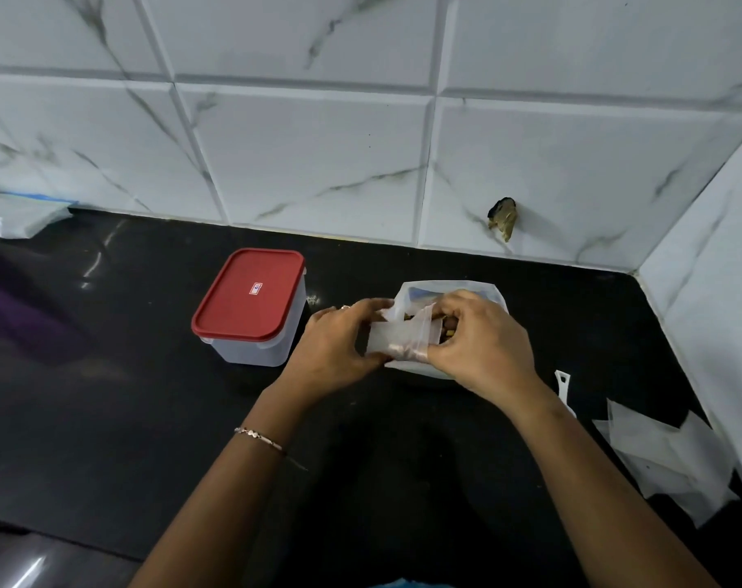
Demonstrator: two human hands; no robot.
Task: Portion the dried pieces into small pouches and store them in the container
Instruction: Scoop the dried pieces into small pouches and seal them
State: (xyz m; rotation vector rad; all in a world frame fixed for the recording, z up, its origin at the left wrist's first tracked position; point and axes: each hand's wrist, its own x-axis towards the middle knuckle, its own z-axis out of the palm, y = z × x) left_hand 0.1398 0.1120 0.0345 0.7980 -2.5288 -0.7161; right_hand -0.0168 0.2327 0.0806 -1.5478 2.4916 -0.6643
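Note:
A small clear pouch (396, 339) is held between both hands above the black counter. My left hand (333, 345) grips its left edge, and my right hand (479, 337) grips its right end at the mouth. Behind the pouch stands a larger open white bag (483, 290) with brown dried pieces (447, 328) showing at my right fingers. A clear plastic container (258, 345) with a shut red lid (250, 290) stands to the left of my left hand.
Several empty clear pouches (666, 456) lie at the right counter edge beside a white scoop handle (563, 386). A tiled wall runs behind and along the right side. A plastic packet (21, 214) lies at the far left.

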